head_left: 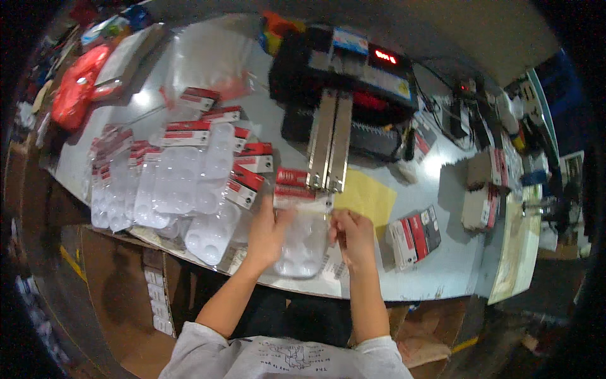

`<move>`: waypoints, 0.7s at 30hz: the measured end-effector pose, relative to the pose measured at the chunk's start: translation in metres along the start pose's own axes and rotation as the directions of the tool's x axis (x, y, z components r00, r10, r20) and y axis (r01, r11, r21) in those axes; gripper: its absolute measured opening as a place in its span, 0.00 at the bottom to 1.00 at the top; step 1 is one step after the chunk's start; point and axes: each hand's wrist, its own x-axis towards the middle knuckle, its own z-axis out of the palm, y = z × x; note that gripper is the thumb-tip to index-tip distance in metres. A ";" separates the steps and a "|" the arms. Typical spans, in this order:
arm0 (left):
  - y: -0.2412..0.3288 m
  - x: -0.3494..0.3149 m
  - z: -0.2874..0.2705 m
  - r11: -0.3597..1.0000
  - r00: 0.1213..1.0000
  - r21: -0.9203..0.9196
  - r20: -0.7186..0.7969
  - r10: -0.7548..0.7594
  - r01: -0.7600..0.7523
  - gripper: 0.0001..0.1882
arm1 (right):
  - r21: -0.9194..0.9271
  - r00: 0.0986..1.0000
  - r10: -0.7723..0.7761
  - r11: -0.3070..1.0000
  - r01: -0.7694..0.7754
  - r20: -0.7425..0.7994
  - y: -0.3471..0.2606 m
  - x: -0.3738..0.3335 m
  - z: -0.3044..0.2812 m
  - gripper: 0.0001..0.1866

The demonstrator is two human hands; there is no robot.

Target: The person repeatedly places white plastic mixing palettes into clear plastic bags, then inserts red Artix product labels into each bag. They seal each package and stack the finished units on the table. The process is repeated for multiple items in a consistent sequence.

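Note:
Between my hands lies a packaged white palette [299, 256], a tray with round wells in a clear bag. A red and white header card [294, 197] sits at its top, under the ends of two long metal arms [329, 142] of a black machine [372, 76]. My left hand [267, 235] grips the package's left edge, thumb over the front. At the upper right edge, my right hand [355, 237] is closed with curled fingers pinching the bag. Its fingertips are partly hidden.
Bagged palettes with red and white cards [180, 180] are heaped on the left. A yellow sheet [366, 197] lies beneath the metal arms. Stacked header cards [413, 237] stand to the right, with more card stacks [483, 202] beyond. Clear bags [211, 54] and a red bundle [79, 88] lie far left.

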 end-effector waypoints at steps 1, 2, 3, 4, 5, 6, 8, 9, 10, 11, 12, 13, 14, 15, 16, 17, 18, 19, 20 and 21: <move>0.001 -0.010 -0.007 0.998 0.997 -0.043 0.045 0.055 -0.053 0.20 | -0.075 0.997 0.078 0.994 -0.080 -0.025 0.001 -0.005 0.002 0.10; 0.006 -0.021 -0.018 0.998 0.997 -0.048 0.073 0.032 -0.029 0.24 | -0.143 0.995 0.070 0.988 -0.060 0.067 0.002 -0.011 0.004 0.11; 0.014 -0.031 -0.034 0.999 0.996 -0.047 0.093 0.011 -0.006 0.29 | -0.243 0.989 0.095 0.968 -0.065 0.111 0.004 -0.017 0.007 0.12; 0.023 -0.034 -0.052 0.996 0.987 0.004 0.139 -0.086 0.086 0.34 | -0.339 0.979 0.118 0.939 -0.057 0.163 0.007 -0.020 0.012 0.13; 0.034 -0.032 -0.075 0.985 0.990 -0.120 0.085 -0.114 0.124 0.37 | -0.370 0.982 0.064 0.929 0.006 0.177 0.010 -0.021 0.018 0.15; 0.046 -0.026 -0.102 0.991 0.994 -0.107 -0.064 -0.092 0.085 0.36 | -0.394 0.981 0.010 0.916 0.069 0.194 0.014 -0.023 0.023 0.17; 0.063 0.001 -0.159 0.990 0.966 -0.088 -0.245 0.081 -0.106 0.32 | -0.419 0.974 -0.013 0.901 0.109 0.225 0.023 -0.020 0.034 0.24; 0.066 0.017 -0.184 0.963 0.926 0.049 -0.268 0.267 -0.264 0.31 | -0.438 0.966 0.059 0.897 0.060 0.254 0.028 -0.017 0.040 0.25; 0.065 0.037 -0.203 0.941 0.915 0.215 -0.255 0.313 -0.262 0.34 | -0.460 0.953 0.124 0.888 0.018 0.277 0.033 -0.012 0.048 0.26; 0.060 0.052 -0.217 0.881 0.964 0.446 -0.124 0.234 -0.156 0.37 | -0.499 0.945 0.193 0.866 -0.038 0.264 0.035 -0.007 0.052 0.28; 0.053 0.065 -0.226 0.779 0.988 0.620 -0.036 0.148 -0.094 0.41 | -0.423 0.951 0.221 0.899 -0.113 0.215 0.041 -0.004 0.062 0.31; 0.045 0.076 -0.232 0.645 0.994 0.759 0.031 0.107 -0.093 0.44 | -0.462 0.950 0.216 0.882 -0.091 0.226 0.042 0.000 0.066 0.32; 0.036 0.081 -0.233 0.557 1.000 0.831 0.002 -0.024 0.012 0.50 | -0.516 0.947 0.245 0.850 -0.106 0.209 0.041 0.004 0.070 0.32; 0.028 0.083 -0.232 0.465 0.992 0.883 -0.011 -0.126 0.069 0.56 | -0.567 0.943 0.276 0.814 -0.127 0.185 0.038 0.007 0.074 0.33; 0.025 0.086 -0.234 0.410 0.970 0.908 0.021 -0.242 0.083 0.61 | -0.513 0.954 0.217 0.855 -0.083 0.208 0.037 0.009 0.080 0.34; 0.022 0.083 -0.232 0.475 0.969 0.871 -0.004 -0.246 0.124 0.63 | -0.523 0.954 0.203 0.850 -0.060 0.220 0.034 0.009 0.085 0.34; 0.022 0.080 -0.231 0.534 0.956 0.832 0.014 -0.293 0.151 0.64 | -0.535 0.949 0.219 0.842 -0.067 0.227 0.031 0.009 0.091 0.34; 0.023 0.077 -0.230 0.586 0.952 0.785 -0.019 -0.305 0.203 0.65 | -0.548 0.950 0.234 0.832 -0.087 0.205 0.028 0.009 0.097 0.35; 0.023 0.070 -0.223 0.616 0.957 0.770 0.021 -0.288 0.168 0.66 | -0.556 0.952 0.189 0.831 -0.025 0.240 0.029 0.006 0.107 0.35; 0.023 0.064 -0.218 0.641 0.973 0.753 0.006 -0.232 0.149 0.66 | -0.562 0.959 0.136 0.827 0.028 0.248 0.033 0.002 0.118 0.37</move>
